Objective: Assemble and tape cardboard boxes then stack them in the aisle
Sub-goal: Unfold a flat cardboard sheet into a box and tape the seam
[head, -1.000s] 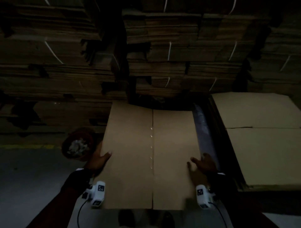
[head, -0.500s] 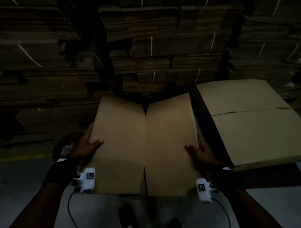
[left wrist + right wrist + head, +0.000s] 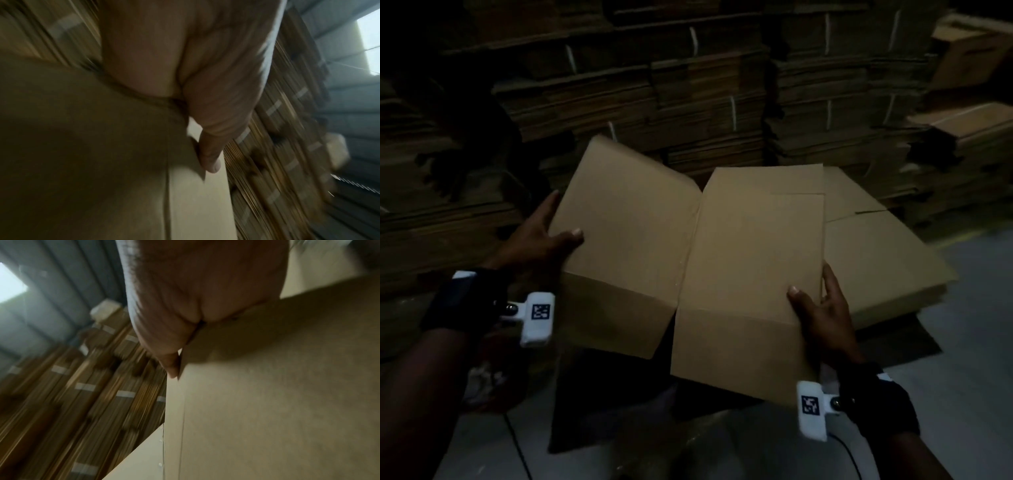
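Observation:
A flat brown cardboard box blank (image 3: 688,260) is held up in front of me in the head view, bent a little along its middle crease. My left hand (image 3: 544,236) grips its left edge, thumb on top and fingers behind. My right hand (image 3: 818,301) grips the right edge the same way. In the left wrist view my left hand's thumb (image 3: 209,155) lies on the cardboard (image 3: 102,146). The right wrist view shows my right hand's thumb (image 3: 170,365) at the edge of the cardboard (image 3: 267,386). Both wrist views are blurred.
A pile of flat box blanks (image 3: 876,253) lies on the floor to the right. Tall strapped bundles of cardboard (image 3: 671,85) fill the background. A dark container with pale scraps (image 3: 486,380) sits low on the left. Grey floor (image 3: 962,342) lies to the right.
The blank has come up off the pile, swung to the left and started to bend at its crease. Both hands moved from resting flat on it to gripping its side edges.

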### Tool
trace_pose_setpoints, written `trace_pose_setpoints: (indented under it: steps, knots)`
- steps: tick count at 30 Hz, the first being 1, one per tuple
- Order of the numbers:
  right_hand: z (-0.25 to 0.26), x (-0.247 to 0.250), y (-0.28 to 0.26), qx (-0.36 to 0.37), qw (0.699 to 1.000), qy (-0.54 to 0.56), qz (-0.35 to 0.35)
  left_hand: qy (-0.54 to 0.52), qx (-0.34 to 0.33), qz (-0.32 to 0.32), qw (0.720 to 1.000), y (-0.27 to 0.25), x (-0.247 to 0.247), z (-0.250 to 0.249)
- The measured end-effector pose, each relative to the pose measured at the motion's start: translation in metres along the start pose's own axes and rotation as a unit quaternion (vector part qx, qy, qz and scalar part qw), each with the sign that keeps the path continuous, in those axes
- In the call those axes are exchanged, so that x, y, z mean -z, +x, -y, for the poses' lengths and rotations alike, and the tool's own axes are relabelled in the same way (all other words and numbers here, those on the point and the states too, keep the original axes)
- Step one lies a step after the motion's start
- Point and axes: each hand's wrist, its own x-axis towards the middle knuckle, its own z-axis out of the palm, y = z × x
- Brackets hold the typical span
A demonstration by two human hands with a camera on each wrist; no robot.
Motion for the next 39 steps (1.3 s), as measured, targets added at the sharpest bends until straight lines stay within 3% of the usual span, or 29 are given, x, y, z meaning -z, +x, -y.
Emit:
trace_pose_setpoints:
  steps: [9, 18, 25, 29, 34, 39]
  knots:
    - [-0.008, 0.112, -0.016, -0.011, 0.987, 0.032, -0.155, 0.02, -0.059, 0.127, 0.99, 0.106, -0.136, -0.108]
    - [-0.038, 0.133, 0.014, -0.036, 0.945, 0.044, -0.322, 0.043, -0.128, 0.263, 0.955, 0.252, -0.271, -0.168]
    - [-0.076, 0.093, 0.046, -0.085, 0.899, 0.022, -0.43, 0.098, -0.177, 0.297, 0.933, 0.354, -0.357, -0.143]
    - [-0.107, 0.066, 0.054, -0.146, 0.866, -0.045, -0.476, 0.164, -0.132, 0.265, 0.941, 0.387, -0.399, -0.11]
    - [-0.121, 0.067, 0.073, -0.256, 0.84, -0.063, -0.474, 0.133, -0.077, 0.253, 0.955, 0.427, -0.43, -0.07]
    - [-0.138, 0.076, 0.103, -0.264, 0.839, -0.092, -0.467, 0.097, -0.066, 0.249, 0.961, 0.475, -0.457, -0.032]
